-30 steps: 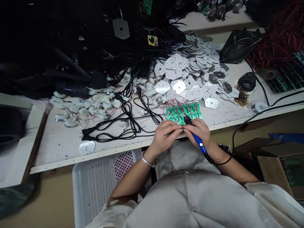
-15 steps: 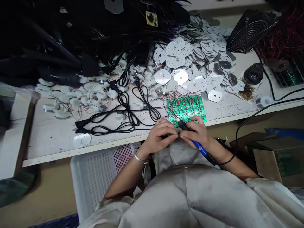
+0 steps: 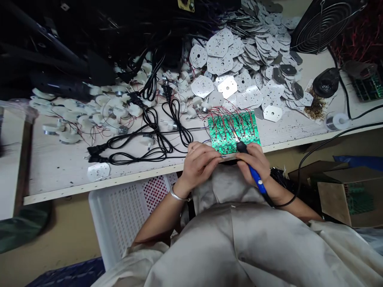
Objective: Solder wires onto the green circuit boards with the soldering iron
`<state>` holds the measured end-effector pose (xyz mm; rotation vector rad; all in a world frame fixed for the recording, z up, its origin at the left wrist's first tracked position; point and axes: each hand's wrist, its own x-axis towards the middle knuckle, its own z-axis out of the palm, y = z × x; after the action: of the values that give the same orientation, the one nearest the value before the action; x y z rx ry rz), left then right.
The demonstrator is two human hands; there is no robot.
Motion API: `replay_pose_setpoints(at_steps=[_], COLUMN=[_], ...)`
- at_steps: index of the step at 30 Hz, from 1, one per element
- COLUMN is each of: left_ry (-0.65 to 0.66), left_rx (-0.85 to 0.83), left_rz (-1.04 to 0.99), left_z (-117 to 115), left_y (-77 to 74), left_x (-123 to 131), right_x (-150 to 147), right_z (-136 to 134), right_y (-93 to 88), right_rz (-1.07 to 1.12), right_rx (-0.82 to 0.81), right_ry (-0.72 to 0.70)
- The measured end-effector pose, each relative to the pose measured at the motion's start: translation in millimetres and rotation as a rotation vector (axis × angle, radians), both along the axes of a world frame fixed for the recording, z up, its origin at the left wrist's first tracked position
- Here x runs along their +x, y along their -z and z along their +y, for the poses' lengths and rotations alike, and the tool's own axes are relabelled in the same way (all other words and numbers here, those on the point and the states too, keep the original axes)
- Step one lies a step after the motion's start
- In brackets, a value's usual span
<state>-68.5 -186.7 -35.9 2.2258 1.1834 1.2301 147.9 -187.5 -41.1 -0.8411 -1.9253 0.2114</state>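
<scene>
My right hand [image 3: 255, 161] is closed round a soldering iron [image 3: 255, 172] with a blue and black handle. Its metal tip points up and left, over a green circuit board panel [image 3: 220, 137] fitted with red and black wires. My left hand [image 3: 201, 162] is pinched at the front edge of the panel, and a small bluish wire end [image 3: 223, 156] shows at its fingertips. A black power cord [image 3: 143, 160] runs along the bench to this hand. The fingertips of both hands are a short gap apart.
White plastic parts with small motors [image 3: 110, 113] lie behind the cords. Grey metal plates [image 3: 221, 59] are heaped at the back. On the right stand a fan [image 3: 317, 34], an iron stand [image 3: 324, 83] and a solder spool [image 3: 337, 120]. A white basket [image 3: 98, 223] sits below the bench edge.
My hands have drawn slightly apart at the fingertips. The soldering iron has moved a little right, its tip now further over the panel. The whole view has shifted somewhat.
</scene>
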Motion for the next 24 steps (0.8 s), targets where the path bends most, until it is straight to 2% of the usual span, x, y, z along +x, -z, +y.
replay_pose_setpoints(at_steps=[3, 8, 14, 19, 24], left_ry=[-0.08, -0.182, -0.168, -0.121, -0.086], left_rx=[0.038, -0.072, -0.227, -0.307, -0.323], left_rz=[0.114, 0.238, 0.334, 0.444, 0.557], left_z=[2, -2, 0, 6, 12], left_y=[7.7, 9.6, -5.7, -15.4, -20.5], left_x=[-4, 4, 17, 21, 22], right_x=[23, 47, 34, 23, 20], right_z=[-9, -31, -42, -42, -41], right_y=[-0.4, -4.9, -12.9, -5.4, 0.3], right_rz=[0.061, -0.043, 0.058, 0.156, 0.176], right_rx=[-0.023, 0.042, -0.03, -0.067, -0.095], right_ry=[0.013, 0.055, 0.019, 0.047, -0.047])
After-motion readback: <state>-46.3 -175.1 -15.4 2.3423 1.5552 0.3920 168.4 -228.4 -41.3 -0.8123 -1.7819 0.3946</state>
